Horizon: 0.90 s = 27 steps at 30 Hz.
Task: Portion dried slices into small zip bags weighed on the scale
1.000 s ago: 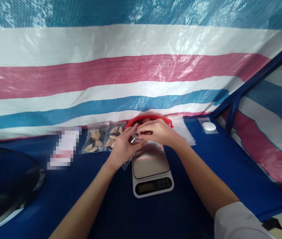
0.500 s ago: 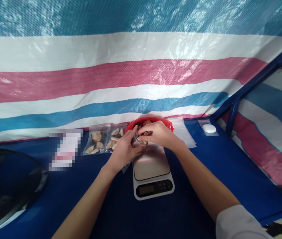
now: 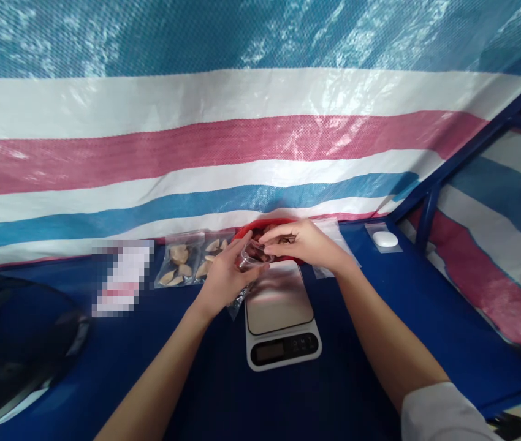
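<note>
My left hand (image 3: pixel 233 269) is closed around a clear plastic bag (image 3: pixel 238 301), its mouth held wide and facing up and away. My right hand (image 3: pixel 304 242) is at that mouth from the right, fingers stretched and apart, fingertips by the bag's rim; I see nothing between them. Just behind both hands sits a red container (image 3: pixel 242 233) with brownish-red chunks, partly covered by the hands. Below them lies a white kitchen scale (image 3: pixel 280 300) with a bare plate and a dark display. What is inside the held bag is hard to make out.
Left of the hands lie two clear bags of tan pieces (image 3: pixel 178 263), and beyond them a blurred white paper (image 3: pixel 125 275). Flat clear bags (image 3: pixel 334 239) lie right of the red container. A white oval object (image 3: pixel 384 239) rests farther right. A dark round object (image 3: pixel 16 349) fills the left corner.
The dark brown piece in my right fingers is no longer visible, and those fingers have spread. My left hand now holds the bag's mouth rounder and wider.
</note>
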{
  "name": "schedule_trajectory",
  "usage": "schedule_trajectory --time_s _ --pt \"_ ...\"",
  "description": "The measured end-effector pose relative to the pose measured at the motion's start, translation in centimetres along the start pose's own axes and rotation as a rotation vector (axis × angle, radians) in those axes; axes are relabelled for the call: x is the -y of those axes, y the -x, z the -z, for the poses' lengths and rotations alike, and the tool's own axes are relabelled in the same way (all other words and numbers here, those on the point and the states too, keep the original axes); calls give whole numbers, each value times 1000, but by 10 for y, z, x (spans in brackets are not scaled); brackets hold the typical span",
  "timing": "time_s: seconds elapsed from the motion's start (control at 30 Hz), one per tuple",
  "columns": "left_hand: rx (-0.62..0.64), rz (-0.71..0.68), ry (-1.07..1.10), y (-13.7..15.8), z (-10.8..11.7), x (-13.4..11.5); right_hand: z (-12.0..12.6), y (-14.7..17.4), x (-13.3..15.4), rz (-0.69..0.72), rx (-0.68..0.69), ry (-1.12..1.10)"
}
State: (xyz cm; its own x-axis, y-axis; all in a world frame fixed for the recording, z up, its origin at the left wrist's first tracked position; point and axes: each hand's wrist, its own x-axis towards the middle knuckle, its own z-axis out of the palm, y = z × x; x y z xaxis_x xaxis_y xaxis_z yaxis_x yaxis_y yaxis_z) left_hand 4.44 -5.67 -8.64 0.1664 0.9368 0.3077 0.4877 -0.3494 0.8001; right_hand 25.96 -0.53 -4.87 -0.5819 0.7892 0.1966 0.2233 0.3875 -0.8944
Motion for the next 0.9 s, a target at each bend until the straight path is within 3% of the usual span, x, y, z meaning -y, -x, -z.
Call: schedule_trajectory --time_s 0.1,0.3,0.47,0.57,0.73,0.9 --pt "-17 -32 23 0 0 0 5 2 2 -47 -4 87" --pt "-21 -75 11 0 0 -4 1 3 13 -164 121 104" --pt "59 -45 -23 2 3 -7 1 3 17 -150 71 82" --pt "96 -40 -63 3 4 -6 4 4 18 -94 26 107" --pt "37 -134 -116 1 0 -5 6 11 27 99 -125 210" --pt "66 -166 -146 1 -6 -5 -4 23 37 106 -67 342"
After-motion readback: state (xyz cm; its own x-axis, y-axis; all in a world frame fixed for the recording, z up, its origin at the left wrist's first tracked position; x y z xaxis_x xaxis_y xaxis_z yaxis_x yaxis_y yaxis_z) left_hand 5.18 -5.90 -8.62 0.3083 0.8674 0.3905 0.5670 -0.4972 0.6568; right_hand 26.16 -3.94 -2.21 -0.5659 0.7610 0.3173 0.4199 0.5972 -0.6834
